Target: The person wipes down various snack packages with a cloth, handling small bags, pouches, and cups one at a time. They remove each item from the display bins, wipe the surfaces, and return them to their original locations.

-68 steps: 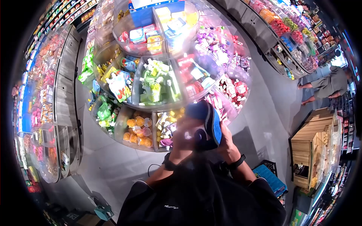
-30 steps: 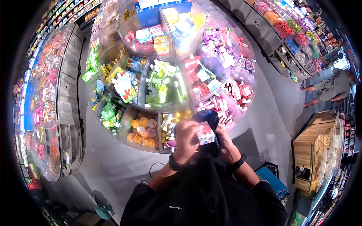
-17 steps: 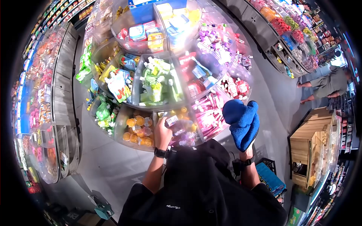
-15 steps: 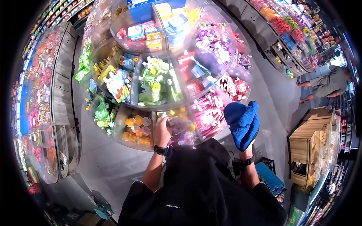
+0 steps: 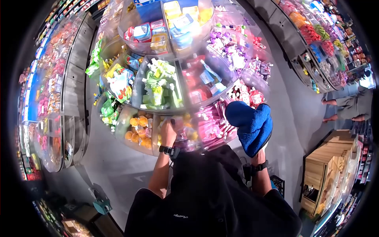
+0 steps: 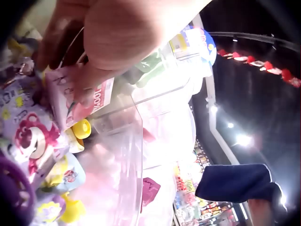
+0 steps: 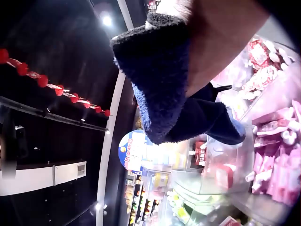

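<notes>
My left hand [image 5: 168, 134] reaches into the front compartment of a round clear display. In the left wrist view its thumb and fingers pinch a pink packet [image 6: 62, 92] with a fruit picture and "100%" on it. Purple pouches [image 6: 35, 136] with a bear print and yellow caps lie just below the packet. My right hand [image 5: 259, 155] holds a bunched blue cloth [image 5: 254, 126] up over the display's front right side. Most of that hand's fingers are hidden by the cloth, whose dark edge [image 7: 150, 35] shows in the right wrist view.
Orange jelly cups [image 5: 139, 128] fill the compartment to the left, and pink pouches [image 5: 213, 124] the one to the right. Green pouches [image 5: 156, 89] sit a tier higher. A wooden cabinet [image 5: 321, 166] stands at right; a person's legs [image 5: 343, 108] show behind it.
Both hands were together at the cloth, with the packet against it. They parted: the left went down left into the compartment with the packet, the right out to the right with the cloth.
</notes>
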Demonstrator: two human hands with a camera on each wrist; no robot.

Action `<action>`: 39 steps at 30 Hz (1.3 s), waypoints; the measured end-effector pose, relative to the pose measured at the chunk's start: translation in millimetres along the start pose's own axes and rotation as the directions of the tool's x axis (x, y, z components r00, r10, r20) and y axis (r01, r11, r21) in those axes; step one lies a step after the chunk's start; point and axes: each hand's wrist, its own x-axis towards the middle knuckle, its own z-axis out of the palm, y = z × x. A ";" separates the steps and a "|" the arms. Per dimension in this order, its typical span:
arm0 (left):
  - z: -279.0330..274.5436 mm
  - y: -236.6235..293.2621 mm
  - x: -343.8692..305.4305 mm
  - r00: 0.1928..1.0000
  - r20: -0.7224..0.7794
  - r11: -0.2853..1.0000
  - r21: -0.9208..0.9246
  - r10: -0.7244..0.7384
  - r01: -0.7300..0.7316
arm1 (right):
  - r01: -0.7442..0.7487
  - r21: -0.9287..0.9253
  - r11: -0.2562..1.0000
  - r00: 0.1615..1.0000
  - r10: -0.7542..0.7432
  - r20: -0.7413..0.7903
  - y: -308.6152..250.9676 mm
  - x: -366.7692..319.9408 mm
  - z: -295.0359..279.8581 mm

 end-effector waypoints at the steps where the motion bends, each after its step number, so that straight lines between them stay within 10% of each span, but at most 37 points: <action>1: 7.8 4.4 -5.9 0.976 -0.185 0.987 0.129 0.119 -0.096 | -0.027 0.021 0.999 1.000 0.027 0.005 5.9 7.4 -11.6; 6: -7.9 114.4 -5.5 0.978 -0.197 0.998 0.029 0.065 -0.060 | -0.137 0.107 0.985 0.990 0.132 0.048 31.4 47.5 -75.6; 12: 75.4 178.2 2.1 0.955 0.294 0.993 -0.088 -0.047 0.076 | -0.208 0.138 0.968 0.976 0.196 0.093 52.9 83.9 -133.0; 15: 136.1 174.8 8.0 0.976 0.210 0.971 -0.237 0.058 -0.007 | -0.234 0.142 0.962 0.969 0.220 0.108 59.9 99.7 -158.2; 20: 158.8 211.1 22.5 0.856 0.259 0.892 0.064 -0.447 0.447 | -0.260 0.130 0.957 0.961 0.244 0.128 64.8 119.7 -191.7; 32: 121.1 242.6 30.4 0.937 0.212 0.949 -0.089 -0.278 0.302 | -0.288 0.158 0.944 0.943 0.252 0.217 71.5 143.2 -193.9; 36: 150.1 233.6 21.5 0.978 -0.200 0.996 0.041 -0.064 0.074 | -0.285 0.161 0.945 0.940 0.243 0.240 70.8 148.7 -187.7; 39: 153.7 227.3 20.7 0.985 0.040 0.984 0.077 -0.166 0.163 | -0.286 0.157 0.945 0.939 0.243 0.244 68.6 150.5 -187.8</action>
